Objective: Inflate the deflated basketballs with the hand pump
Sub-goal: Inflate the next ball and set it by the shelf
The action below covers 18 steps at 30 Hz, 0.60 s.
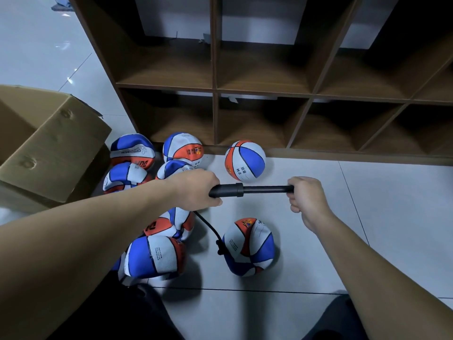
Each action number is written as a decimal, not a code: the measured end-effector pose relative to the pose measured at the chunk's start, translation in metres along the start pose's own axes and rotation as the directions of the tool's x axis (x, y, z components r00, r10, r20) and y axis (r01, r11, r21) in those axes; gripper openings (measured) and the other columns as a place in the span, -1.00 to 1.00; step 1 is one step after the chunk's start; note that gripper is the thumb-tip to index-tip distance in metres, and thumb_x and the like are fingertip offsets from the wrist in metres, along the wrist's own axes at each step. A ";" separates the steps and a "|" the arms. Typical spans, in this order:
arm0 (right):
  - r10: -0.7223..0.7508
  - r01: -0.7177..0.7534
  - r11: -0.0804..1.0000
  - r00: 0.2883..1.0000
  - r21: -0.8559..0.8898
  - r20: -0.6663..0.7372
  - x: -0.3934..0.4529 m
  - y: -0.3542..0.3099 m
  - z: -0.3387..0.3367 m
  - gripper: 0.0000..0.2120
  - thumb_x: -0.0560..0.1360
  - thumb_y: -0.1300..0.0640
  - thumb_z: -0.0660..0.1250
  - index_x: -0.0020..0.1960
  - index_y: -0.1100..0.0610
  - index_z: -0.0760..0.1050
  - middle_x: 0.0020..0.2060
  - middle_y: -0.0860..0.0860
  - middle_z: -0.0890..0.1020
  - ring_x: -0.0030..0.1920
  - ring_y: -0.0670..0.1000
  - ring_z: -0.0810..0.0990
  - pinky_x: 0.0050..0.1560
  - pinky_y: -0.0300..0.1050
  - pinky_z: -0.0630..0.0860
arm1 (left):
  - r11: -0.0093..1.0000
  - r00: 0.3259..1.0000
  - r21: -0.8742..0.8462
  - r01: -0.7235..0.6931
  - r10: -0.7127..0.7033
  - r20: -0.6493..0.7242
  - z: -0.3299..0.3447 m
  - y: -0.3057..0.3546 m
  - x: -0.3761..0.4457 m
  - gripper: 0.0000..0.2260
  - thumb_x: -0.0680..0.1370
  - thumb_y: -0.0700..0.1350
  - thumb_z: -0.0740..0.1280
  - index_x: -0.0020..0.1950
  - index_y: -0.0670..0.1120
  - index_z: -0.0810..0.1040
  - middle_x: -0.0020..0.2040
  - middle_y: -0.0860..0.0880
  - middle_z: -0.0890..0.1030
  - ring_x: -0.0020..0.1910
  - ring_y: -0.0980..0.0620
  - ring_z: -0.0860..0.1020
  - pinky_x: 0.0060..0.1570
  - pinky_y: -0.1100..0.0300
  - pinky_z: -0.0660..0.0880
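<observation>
Head view: left hand (196,190) wrapped around the barrel of the black hand pump (229,190), held level above the floor (343,229). Right hand (307,200) curled around the pump handle at the far end of the rod (266,189); rod is drawn well out of the barrel. Both hands gripping, nothing loose.

Black hose (208,227) drops from under the left hand and curves down to the left side of the ball being filled (250,247). That ball sits on the floor between the forearms, still dented and partly collapsed, blue/white/orange panels.

Round ball (245,160) stands apart, against the base of the brown cubby shelf (264,89), looks fully inflated.

Deflated pile (152,256) lies left of the hose, under and beyond the left forearm, flattened balls of the same colours touching each other, the farthest up against the shelf foot.

Open cardboard box (49,148) at far left, just beside the pile. Contents not visible.

Floor is pale tile with dark grout lines.
</observation>
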State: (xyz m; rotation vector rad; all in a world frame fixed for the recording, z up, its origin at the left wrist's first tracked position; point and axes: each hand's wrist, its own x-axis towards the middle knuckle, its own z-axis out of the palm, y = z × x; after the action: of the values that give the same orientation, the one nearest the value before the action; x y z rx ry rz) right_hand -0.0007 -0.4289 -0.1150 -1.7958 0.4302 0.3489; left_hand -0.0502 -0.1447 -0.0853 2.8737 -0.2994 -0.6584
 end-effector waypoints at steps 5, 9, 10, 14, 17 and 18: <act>-0.046 0.048 0.999 0.997 0.022 -0.064 0.000 -0.005 0.010 -0.70 0.61 0.02 0.31 -0.20 0.11 0.30 -0.35 0.06 0.23 -0.37 0.09 0.14 -0.36 -0.05 0.10 | 0.996 0.997 0.083 0.022 -0.016 -0.074 0.001 0.006 0.003 -0.73 0.62 0.19 0.34 -0.19 0.08 0.45 -0.26 0.01 0.59 -0.27 -0.02 0.60 -0.21 0.02 0.61; -0.123 0.123 0.992 0.987 -0.011 -0.099 -0.004 -0.005 0.031 -0.59 0.66 0.07 0.26 -0.28 0.05 0.15 -0.40 -0.02 0.18 -0.33 0.09 0.14 -0.29 -0.04 0.09 | 0.997 0.993 0.064 0.034 -0.027 -0.112 0.004 0.006 0.003 -0.73 0.60 0.20 0.35 -0.19 0.09 0.46 -0.29 0.02 0.58 -0.28 0.00 0.59 -0.18 -0.03 0.64; -0.127 0.125 0.992 0.987 -0.023 -0.101 -0.006 -0.004 0.036 -0.57 0.66 0.06 0.26 -0.30 0.05 0.15 -0.43 -0.03 0.19 -0.33 0.09 0.16 -0.30 -0.04 0.12 | 0.998 0.994 0.061 0.033 -0.026 -0.111 0.004 0.006 0.003 -0.73 0.60 0.21 0.35 -0.18 0.09 0.47 -0.29 0.03 0.58 -0.28 0.00 0.59 -0.18 -0.03 0.64; -0.126 0.120 0.990 0.988 -0.075 -0.091 -0.015 -0.003 0.052 -0.53 0.69 0.05 0.25 -0.36 0.06 0.19 -0.56 -0.12 0.24 -0.39 0.09 0.22 -0.32 -0.08 0.18 | 0.997 0.994 0.065 0.030 -0.022 -0.111 0.004 0.009 0.002 -0.74 0.61 0.22 0.35 -0.15 0.10 0.47 -0.28 0.04 0.58 -0.27 0.02 0.59 -0.18 -0.02 0.64; -0.157 0.148 0.983 0.985 -0.111 -0.074 -0.024 -0.003 0.061 -0.56 0.70 0.06 0.23 -0.33 0.09 0.24 -0.49 -0.07 0.30 -0.37 0.07 0.25 -0.30 -0.07 0.22 | 0.996 0.993 0.089 0.033 -0.022 -0.116 0.002 0.014 0.001 -0.71 0.63 0.22 0.34 -0.17 0.08 0.45 -0.28 0.03 0.57 -0.28 0.01 0.58 -0.21 0.03 0.60; -0.172 0.164 0.979 0.983 -0.124 -0.063 -0.026 -0.002 0.064 -0.59 0.70 0.05 0.23 -0.30 0.11 0.28 -0.45 -0.04 0.33 -0.35 0.08 0.28 -0.28 -0.05 0.25 | 0.995 0.993 0.095 0.029 -0.018 -0.116 0.002 0.016 0.001 -0.70 0.63 0.21 0.34 -0.19 0.08 0.43 -0.28 0.03 0.56 -0.29 0.01 0.57 -0.23 0.05 0.58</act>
State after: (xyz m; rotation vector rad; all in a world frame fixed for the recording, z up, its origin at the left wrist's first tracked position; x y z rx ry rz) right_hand -0.0238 -0.3639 -0.1178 -1.9509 0.3110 0.1941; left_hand -0.0523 -0.1608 -0.0841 2.9977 -0.2889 -0.4920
